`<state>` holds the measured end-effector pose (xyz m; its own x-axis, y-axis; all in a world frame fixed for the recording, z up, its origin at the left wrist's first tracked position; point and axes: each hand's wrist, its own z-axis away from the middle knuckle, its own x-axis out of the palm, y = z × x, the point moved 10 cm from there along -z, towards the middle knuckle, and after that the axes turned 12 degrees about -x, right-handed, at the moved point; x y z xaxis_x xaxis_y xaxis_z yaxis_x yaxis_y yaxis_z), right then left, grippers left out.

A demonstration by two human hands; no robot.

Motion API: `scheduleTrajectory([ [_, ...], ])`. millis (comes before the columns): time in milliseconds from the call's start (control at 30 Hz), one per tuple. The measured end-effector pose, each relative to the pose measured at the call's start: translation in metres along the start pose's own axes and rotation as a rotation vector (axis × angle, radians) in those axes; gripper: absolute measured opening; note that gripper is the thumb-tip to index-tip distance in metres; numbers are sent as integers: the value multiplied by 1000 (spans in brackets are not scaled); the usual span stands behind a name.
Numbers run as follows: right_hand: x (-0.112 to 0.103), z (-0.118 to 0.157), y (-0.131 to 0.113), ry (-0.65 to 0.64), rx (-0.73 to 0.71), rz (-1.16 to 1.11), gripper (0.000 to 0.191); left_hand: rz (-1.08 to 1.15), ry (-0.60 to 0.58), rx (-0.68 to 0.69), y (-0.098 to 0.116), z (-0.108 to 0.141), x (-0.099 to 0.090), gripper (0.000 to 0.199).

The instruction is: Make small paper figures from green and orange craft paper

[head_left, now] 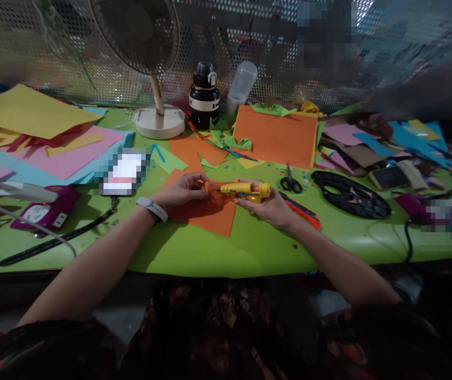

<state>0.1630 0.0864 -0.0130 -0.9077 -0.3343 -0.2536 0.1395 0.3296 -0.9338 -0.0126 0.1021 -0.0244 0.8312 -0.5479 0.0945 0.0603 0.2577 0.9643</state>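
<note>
My right hand (267, 209) is wrapped round a yellow glue gun (249, 190), whose nozzle points left. Near that tip, my left hand (184, 191) pinches the edge of a small orange paper piece (222, 199). A white band circles my left wrist. Beneath both hands lies a larger orange sheet (213, 222), flat on the green table (194, 253). Black scissors (290, 182) and a red cutter (303, 211) rest just right of my right hand.
A fan (159, 122), a black bottle (204, 100) and an orange sheet stack (277, 134) stand or lie behind. Left are a lit phone (125, 171), a purple box (49, 208) and coloured paper (28, 113). A black palette (350, 195) lies to the right.
</note>
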Motion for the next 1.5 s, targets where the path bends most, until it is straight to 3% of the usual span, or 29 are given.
scheduleTrajectory([
  [533,-1,-1,0,-8,-28,6,60,-18,46,-37,-1,1,-2,30],
  [800,-22,-3,-37,79,-147,52,60,3,38,-59,-5,-1,-3,37],
  [900,-54,6,-44,160,-132,111,59,9,35,-60,-4,-1,-3,39],
  [1000,-108,26,-39,288,-81,273,62,25,39,-55,-3,-1,-3,41],
  [1100,-173,55,-41,461,-88,767,76,36,33,-62,-4,-1,-3,42],
  [1200,-221,79,-21,447,145,1236,95,35,33,-61,-5,-1,-4,42],
  [1333,-252,98,3,369,331,1459,95,34,41,-69,-5,-2,-6,41],
  [1500,-261,104,20,202,451,1601,72,35,41,-66,-5,-1,-5,43],
])
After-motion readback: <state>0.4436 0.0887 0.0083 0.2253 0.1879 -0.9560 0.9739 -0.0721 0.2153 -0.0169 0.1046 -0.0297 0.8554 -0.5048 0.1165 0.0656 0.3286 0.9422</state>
